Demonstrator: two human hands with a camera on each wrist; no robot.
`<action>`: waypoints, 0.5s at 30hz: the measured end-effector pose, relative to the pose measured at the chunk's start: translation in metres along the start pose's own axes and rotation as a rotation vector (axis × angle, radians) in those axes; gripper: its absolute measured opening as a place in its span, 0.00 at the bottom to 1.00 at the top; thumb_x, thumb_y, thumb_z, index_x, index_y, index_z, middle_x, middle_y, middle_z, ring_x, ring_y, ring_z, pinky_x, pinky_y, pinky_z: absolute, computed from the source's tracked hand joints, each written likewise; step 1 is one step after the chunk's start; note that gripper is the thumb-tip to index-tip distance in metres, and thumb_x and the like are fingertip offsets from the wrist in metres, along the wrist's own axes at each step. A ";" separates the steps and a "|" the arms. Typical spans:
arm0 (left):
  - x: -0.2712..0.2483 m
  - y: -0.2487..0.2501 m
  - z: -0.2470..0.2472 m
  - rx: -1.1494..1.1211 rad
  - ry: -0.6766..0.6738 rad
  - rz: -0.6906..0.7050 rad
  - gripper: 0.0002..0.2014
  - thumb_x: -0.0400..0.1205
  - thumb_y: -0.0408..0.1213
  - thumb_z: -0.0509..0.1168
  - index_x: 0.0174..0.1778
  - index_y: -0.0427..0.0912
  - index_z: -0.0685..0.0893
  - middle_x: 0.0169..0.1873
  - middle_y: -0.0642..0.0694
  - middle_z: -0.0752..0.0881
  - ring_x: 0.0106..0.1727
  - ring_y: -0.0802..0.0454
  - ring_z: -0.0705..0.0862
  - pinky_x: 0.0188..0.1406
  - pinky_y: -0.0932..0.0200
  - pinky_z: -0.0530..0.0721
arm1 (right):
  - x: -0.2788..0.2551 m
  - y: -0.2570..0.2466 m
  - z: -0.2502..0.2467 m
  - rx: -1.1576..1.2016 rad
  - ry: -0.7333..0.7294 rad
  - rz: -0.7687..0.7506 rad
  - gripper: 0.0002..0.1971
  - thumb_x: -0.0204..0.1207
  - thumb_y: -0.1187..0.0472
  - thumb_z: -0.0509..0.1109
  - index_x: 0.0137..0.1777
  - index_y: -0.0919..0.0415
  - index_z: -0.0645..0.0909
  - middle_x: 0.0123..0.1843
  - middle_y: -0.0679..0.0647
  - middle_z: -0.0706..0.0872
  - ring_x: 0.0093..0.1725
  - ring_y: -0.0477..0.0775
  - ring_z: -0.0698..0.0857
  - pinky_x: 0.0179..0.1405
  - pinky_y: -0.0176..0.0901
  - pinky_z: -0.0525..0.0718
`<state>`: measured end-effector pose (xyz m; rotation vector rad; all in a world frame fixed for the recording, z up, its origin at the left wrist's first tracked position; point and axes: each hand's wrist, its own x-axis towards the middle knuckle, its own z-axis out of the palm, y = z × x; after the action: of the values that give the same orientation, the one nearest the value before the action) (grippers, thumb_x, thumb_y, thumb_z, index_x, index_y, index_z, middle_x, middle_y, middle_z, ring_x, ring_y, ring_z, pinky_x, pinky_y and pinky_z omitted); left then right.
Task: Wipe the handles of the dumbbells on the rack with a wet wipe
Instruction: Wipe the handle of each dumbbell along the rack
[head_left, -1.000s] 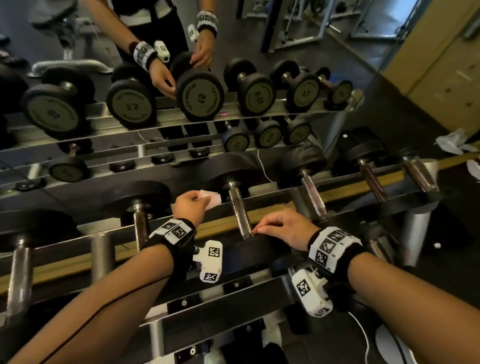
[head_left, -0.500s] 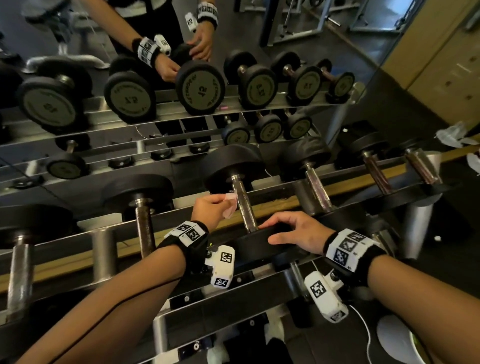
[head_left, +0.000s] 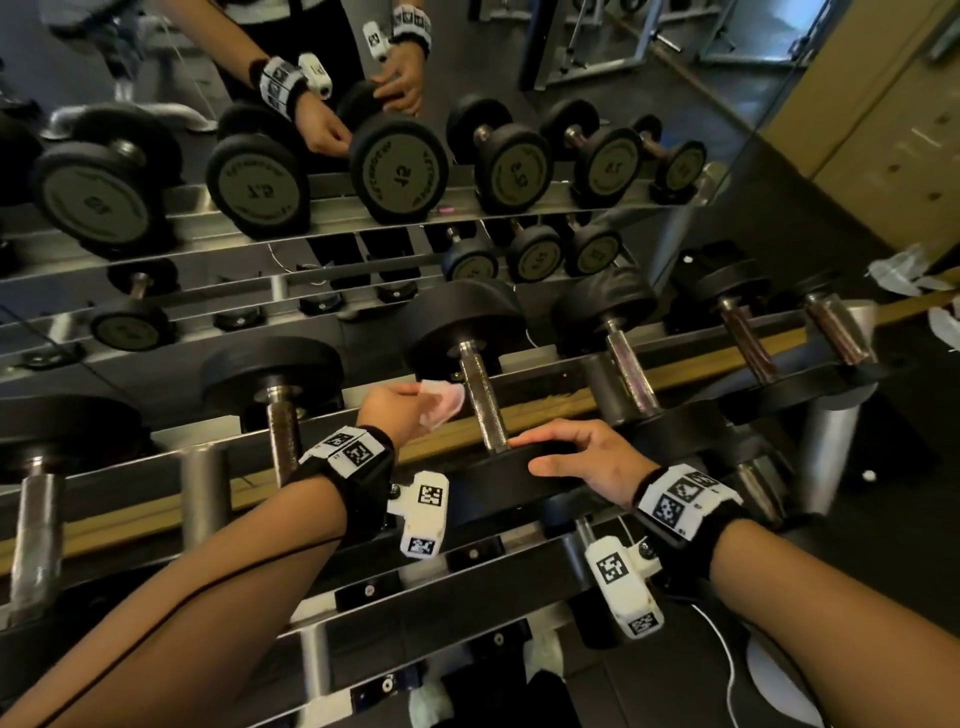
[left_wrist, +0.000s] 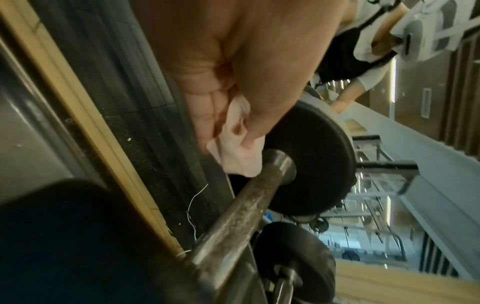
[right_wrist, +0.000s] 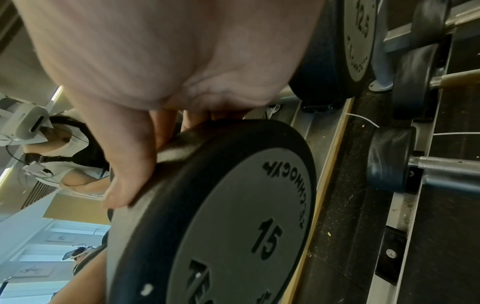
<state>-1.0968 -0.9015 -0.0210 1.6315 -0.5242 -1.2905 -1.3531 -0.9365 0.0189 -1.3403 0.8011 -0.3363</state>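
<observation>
A pale pink wet wipe (head_left: 445, 406) is pinched in my left hand (head_left: 410, 410), just left of the steel handle (head_left: 482, 400) of the middle dumbbell on the rack (head_left: 675, 371). In the left wrist view the wipe (left_wrist: 237, 150) hangs from thumb and fingers and touches the handle (left_wrist: 241, 207) near the far head (left_wrist: 311, 162). My right hand (head_left: 576, 457) grips the near head (head_left: 498, 470) of the same dumbbell. Its fingers curl over the rim of the head marked 15 (right_wrist: 233, 216), with the thumb (right_wrist: 127, 164) on its face.
More dumbbells lie on the rack, with handles to the left (head_left: 283, 431) and to the right (head_left: 631, 374). A mirror (head_left: 363, 156) behind the rack reflects dumbbells and my hands. A lower rail (head_left: 467, 577) runs under my wrists. Crumpled white paper (head_left: 904, 273) lies at the far right.
My left hand has carried the wipe rightward up to the middle dumbbell's handle. My right hand has shifted from the handle's base onto the near head.
</observation>
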 end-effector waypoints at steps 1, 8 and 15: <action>0.001 0.004 0.002 -0.095 0.028 -0.013 0.07 0.77 0.25 0.73 0.51 0.32 0.90 0.53 0.32 0.90 0.59 0.39 0.89 0.68 0.46 0.83 | 0.000 0.000 0.001 -0.003 0.010 -0.001 0.16 0.73 0.72 0.75 0.57 0.53 0.89 0.56 0.48 0.92 0.59 0.49 0.89 0.54 0.36 0.85; 0.010 -0.009 0.026 -0.044 0.047 0.058 0.09 0.77 0.31 0.75 0.35 0.50 0.94 0.39 0.42 0.94 0.43 0.48 0.93 0.44 0.59 0.90 | -0.001 -0.001 0.002 0.021 0.015 0.018 0.16 0.74 0.72 0.74 0.58 0.56 0.88 0.54 0.47 0.92 0.56 0.46 0.90 0.50 0.33 0.86; -0.005 -0.008 0.007 0.204 -0.218 -0.088 0.04 0.75 0.29 0.77 0.44 0.40 0.93 0.42 0.40 0.93 0.37 0.54 0.91 0.32 0.64 0.87 | 0.000 -0.002 0.000 0.037 0.006 0.038 0.16 0.73 0.72 0.74 0.58 0.58 0.88 0.54 0.50 0.92 0.56 0.50 0.90 0.50 0.36 0.86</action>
<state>-1.1065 -0.8973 -0.0251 1.7045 -0.7438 -1.5318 -1.3523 -0.9370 0.0207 -1.2886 0.8208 -0.3237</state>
